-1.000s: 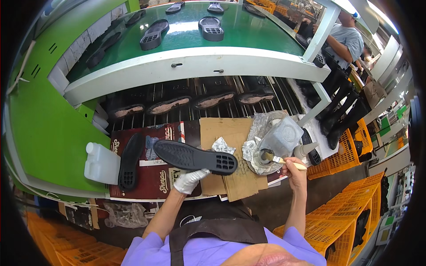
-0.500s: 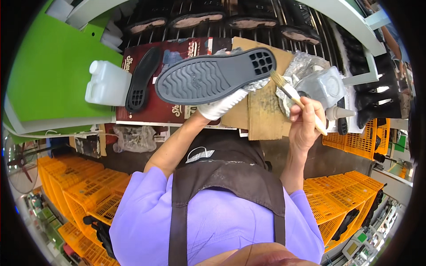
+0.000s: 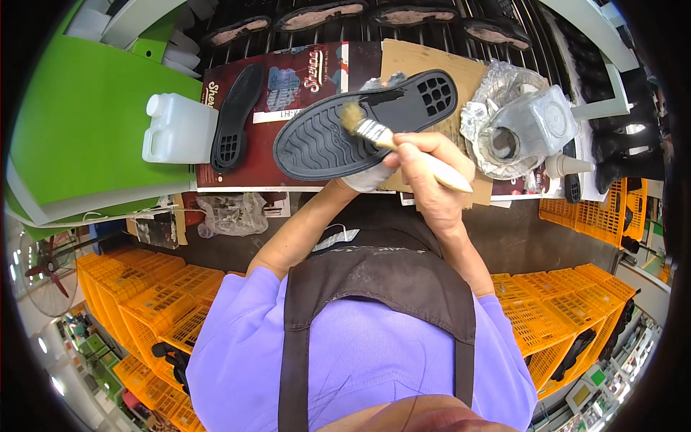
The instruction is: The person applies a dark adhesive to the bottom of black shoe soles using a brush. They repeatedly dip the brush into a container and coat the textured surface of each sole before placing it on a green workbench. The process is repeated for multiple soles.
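Note:
A dark grey shoe sole [image 3: 317, 140], its wavy tread facing up, is held from beneath in my left hand [image 3: 368, 176], which wears a white glove and is mostly hidden under it. My bare right hand [image 3: 435, 169] grips the pale handle of a paintbrush [image 3: 371, 131]. The bristles lie over the sole's wavy part, near its middle. A dark, wet-looking streak runs along the sole's far edge toward the heel grid. Left of my hands, a second sole [image 3: 237, 119] lies on a dark red printed cardboard sheet [image 3: 317, 68].
A white jug [image 3: 180, 129] stands at the left by a green panel [image 3: 93, 122]. Right of brown cardboard [image 3: 461, 72] are a plastic-wrapped bowl [image 3: 497, 144] and a clear container [image 3: 543, 122]. Black shoes [image 3: 320, 14] line the far rack. Orange crates [image 3: 561, 309] stand on both sides behind me.
My right hand has carried the brush left, from beside the heel to over the sole's tread. The dark streak on the sole is new. The whole view has shifted slightly.

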